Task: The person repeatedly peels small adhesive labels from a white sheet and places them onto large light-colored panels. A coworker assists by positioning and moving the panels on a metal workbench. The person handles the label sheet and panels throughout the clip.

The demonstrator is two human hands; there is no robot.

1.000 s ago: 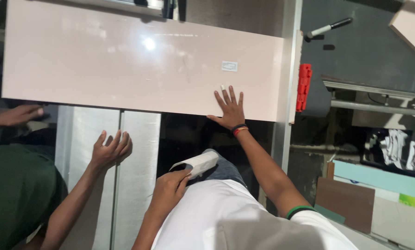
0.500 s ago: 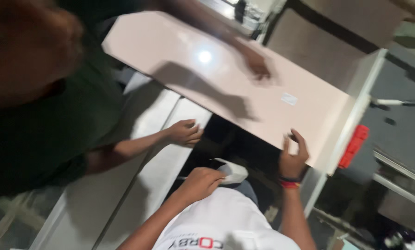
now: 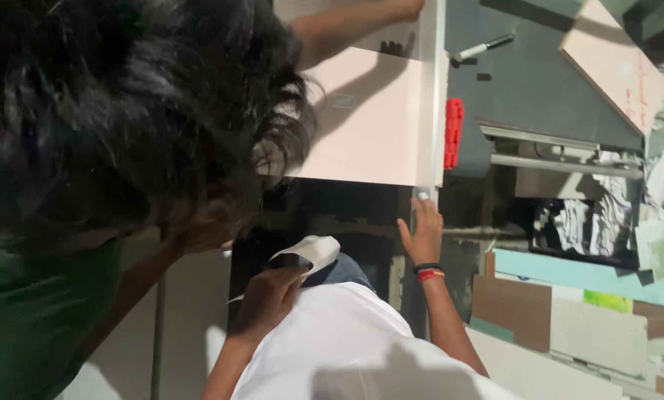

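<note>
My left hand [image 3: 265, 296] is closed around a white folded sheet [image 3: 311, 252], held just above my white shirt. Wearing black and red wristbands, my right hand [image 3: 421, 235] has its fingers spread and its fingertips on the metal rail [image 3: 430, 89], just below the near right corner of the pale pink panel [image 3: 376, 122]. A co-worker's dark-haired head [image 3: 125, 111] fills the upper left and hides most of the panel. The co-worker's arm [image 3: 354, 22] reaches across the panel's far edge.
A red plastic piece [image 3: 454, 133] sits beside the rail. A marker [image 3: 484, 48] lies on the dark grey surface [image 3: 532, 89]. A second pale board [image 3: 613, 63] leans at top right. Coloured board offcuts [image 3: 569, 296] and papers are stacked at the right.
The co-worker's head has moved in and now covers the left of the view. My right hand has come off the panel face down to the rail. My left hand still holds the white sheet.
</note>
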